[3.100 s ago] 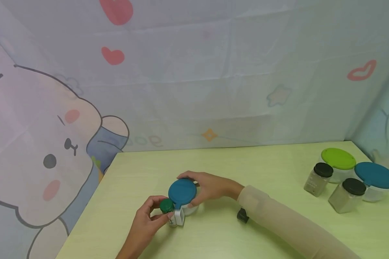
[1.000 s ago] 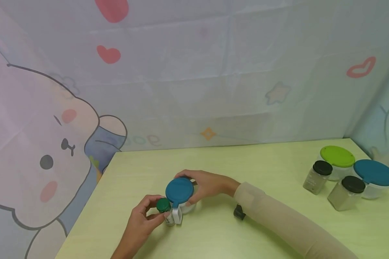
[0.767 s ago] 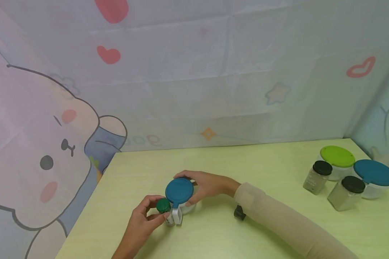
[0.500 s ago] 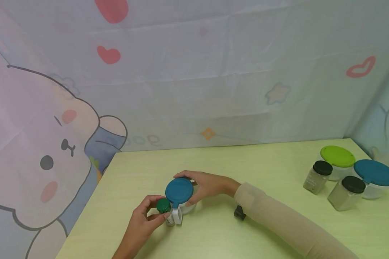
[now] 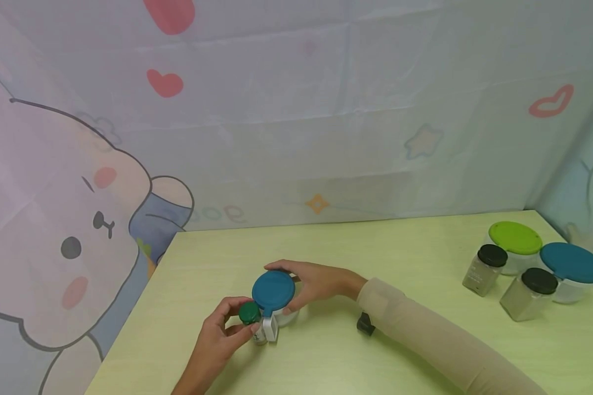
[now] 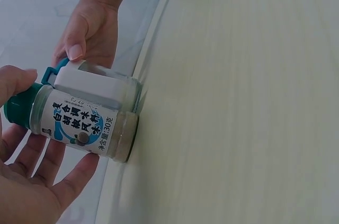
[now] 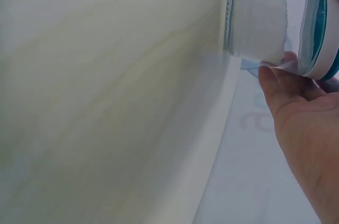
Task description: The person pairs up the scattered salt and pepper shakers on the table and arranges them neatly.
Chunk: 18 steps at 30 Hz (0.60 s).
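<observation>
My left hand (image 5: 213, 339) grips a small seasoning bottle (image 6: 79, 123) with a green cap (image 5: 249, 312); its label carries Chinese text, and pale powder shows near its base. Right beside it stands a clear jar (image 7: 259, 15) with white contents, a round blue lid (image 5: 273, 291) and a white handle (image 5: 270, 329) facing the bottle. My right hand (image 5: 320, 282) holds this jar from the right, with thumb and fingers around its upper part. Both containers stand upright on the table (image 5: 321, 362), side by side. The right hand hides part of the jar.
At the table's right end is a group: two black-capped jars (image 5: 484, 271) (image 5: 526, 302), a green-lidded container (image 5: 515, 238) and a blue-lidded container (image 5: 572, 263). A small black object (image 5: 365, 323) shows below the right sleeve (image 5: 425, 334). A printed curtain (image 5: 296, 137) hangs behind the table.
Across the frames, the whole head view shifts slightly. Both hands keep their holds, and the bottle and jar stay next to each other.
</observation>
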Each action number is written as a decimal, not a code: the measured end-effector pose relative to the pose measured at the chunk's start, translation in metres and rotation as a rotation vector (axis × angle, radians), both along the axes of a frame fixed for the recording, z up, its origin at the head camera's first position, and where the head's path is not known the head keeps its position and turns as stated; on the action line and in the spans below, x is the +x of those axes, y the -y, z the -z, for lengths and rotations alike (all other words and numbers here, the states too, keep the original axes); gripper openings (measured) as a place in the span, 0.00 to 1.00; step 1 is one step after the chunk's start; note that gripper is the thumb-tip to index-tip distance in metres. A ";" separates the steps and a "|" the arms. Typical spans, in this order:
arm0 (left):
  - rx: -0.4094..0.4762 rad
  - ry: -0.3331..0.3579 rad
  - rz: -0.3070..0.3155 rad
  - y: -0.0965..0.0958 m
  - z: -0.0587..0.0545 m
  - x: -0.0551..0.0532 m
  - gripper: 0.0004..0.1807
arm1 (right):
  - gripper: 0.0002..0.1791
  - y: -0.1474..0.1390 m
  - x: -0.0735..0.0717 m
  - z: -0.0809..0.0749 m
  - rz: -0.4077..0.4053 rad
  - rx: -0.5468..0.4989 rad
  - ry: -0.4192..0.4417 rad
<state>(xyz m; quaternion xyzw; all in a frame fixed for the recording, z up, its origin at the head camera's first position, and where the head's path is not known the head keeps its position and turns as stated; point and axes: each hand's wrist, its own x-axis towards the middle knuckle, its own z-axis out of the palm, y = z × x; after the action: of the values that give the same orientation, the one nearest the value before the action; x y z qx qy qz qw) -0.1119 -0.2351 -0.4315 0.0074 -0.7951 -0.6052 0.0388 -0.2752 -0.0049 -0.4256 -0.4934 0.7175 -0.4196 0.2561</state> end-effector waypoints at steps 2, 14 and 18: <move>-0.002 -0.012 0.008 0.001 0.000 0.000 0.25 | 0.51 0.000 0.001 -0.001 -0.006 0.002 0.003; -0.024 -0.075 0.059 0.005 0.003 -0.001 0.30 | 0.53 0.000 0.001 0.000 -0.005 0.009 -0.001; -0.037 -0.091 0.072 0.006 0.003 -0.001 0.32 | 0.53 0.001 0.001 0.001 -0.003 0.007 0.004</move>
<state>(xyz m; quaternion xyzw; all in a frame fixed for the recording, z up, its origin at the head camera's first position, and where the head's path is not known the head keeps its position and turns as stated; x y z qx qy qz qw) -0.1128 -0.2407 -0.4348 -0.0495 -0.8033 -0.5911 0.0533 -0.2737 -0.0057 -0.4265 -0.4928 0.7177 -0.4177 0.2599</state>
